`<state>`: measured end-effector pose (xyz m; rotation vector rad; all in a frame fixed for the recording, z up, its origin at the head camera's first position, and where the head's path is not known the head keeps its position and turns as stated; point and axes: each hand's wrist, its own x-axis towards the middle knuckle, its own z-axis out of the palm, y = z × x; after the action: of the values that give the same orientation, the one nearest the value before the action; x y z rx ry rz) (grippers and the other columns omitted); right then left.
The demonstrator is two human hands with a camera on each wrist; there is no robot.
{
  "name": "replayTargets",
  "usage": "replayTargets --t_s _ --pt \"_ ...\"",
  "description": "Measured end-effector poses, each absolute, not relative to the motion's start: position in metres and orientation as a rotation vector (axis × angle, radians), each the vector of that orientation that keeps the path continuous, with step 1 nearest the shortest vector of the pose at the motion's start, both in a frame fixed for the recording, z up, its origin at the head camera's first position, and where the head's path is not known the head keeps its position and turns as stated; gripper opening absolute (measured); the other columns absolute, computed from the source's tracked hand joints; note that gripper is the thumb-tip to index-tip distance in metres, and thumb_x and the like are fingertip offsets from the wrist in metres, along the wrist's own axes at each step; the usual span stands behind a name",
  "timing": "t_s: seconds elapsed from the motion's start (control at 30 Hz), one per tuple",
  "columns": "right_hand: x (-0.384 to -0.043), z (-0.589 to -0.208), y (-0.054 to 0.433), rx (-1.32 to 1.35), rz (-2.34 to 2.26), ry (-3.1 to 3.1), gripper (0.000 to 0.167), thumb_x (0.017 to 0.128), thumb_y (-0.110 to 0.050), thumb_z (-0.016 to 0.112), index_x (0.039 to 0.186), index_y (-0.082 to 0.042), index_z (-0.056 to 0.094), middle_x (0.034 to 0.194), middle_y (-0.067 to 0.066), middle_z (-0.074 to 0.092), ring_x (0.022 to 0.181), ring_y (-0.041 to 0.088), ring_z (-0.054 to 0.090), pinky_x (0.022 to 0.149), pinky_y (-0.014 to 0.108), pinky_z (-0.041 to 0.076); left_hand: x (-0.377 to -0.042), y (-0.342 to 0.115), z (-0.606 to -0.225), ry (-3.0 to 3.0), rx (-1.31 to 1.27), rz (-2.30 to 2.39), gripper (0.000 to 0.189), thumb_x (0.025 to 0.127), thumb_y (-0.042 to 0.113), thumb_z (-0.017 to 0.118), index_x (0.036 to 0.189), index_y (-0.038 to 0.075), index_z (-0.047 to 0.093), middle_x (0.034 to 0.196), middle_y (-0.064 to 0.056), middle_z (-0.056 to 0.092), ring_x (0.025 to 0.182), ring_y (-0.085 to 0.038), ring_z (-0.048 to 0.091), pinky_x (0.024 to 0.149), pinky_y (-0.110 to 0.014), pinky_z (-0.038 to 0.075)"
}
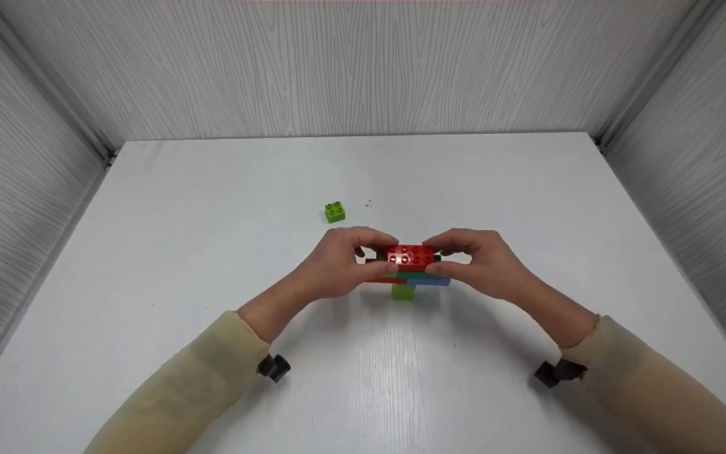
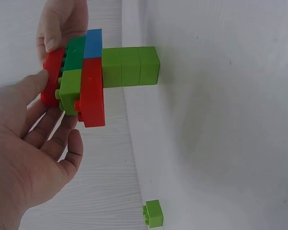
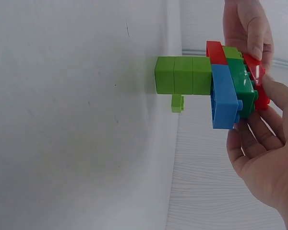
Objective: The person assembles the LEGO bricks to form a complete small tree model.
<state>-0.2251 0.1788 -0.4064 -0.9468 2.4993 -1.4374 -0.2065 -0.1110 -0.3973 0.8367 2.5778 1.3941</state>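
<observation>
A red toy building brick (image 1: pixel 411 257) is pinched between both hands at the top of a brick stack. My left hand (image 1: pixel 341 261) holds its left end with thumb and fingers; my right hand (image 1: pixel 486 261) grips the right end. Studs of the layer beneath show in a gap under this brick. That layer has a dark green brick (image 3: pixel 241 88) beside a light green brick (image 2: pixel 70 84). Lower down, a blue brick (image 3: pixel 223 98) and another red brick (image 2: pixel 92 91) stick out sideways over a narrow light green column (image 2: pixel 130 67) standing on the table.
One loose light green brick (image 1: pixel 335 212) lies on the white table (image 1: pixel 212 189), beyond the left hand. Tiny dark specks (image 1: pixel 368 203) are to its right. Pale wood-grain panels (image 1: pixel 363 69) wall the table at the back and both sides.
</observation>
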Motion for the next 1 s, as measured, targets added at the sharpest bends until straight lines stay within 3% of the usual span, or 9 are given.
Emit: replayTargets --t_s 0.3,1.0 --pt "-0.2248 -0.4082 0.1776 -0.952 -1.487 2.459 0.028 0.096 -0.02 0.082 0.124 -0.019 0.078 0.114 -0.007 0.077 0.107 0.016 0.072 0.101 0.053 0.055 -0.2075 -0.1121 -0.4002 2.566 0.836 1.405 0.037 0.099 0.027 0.077 0.134 0.013 0.074 0.122 0.004 0.076 0.11 -0.015 0.067 0.094 -0.05 0.055" --pt "-0.2257 -0.4093 0.1777 -0.973 -1.491 2.442 0.031 0.097 -0.017 0.08 0.127 -0.013 0.076 0.117 -0.005 0.076 0.106 0.016 0.074 0.099 0.031 0.057 -0.2089 -0.1128 -0.3993 2.566 0.858 1.391 0.039 0.099 0.028 0.077 0.134 0.011 0.074 0.124 0.002 0.075 0.11 -0.016 0.067 0.094 -0.051 0.055"
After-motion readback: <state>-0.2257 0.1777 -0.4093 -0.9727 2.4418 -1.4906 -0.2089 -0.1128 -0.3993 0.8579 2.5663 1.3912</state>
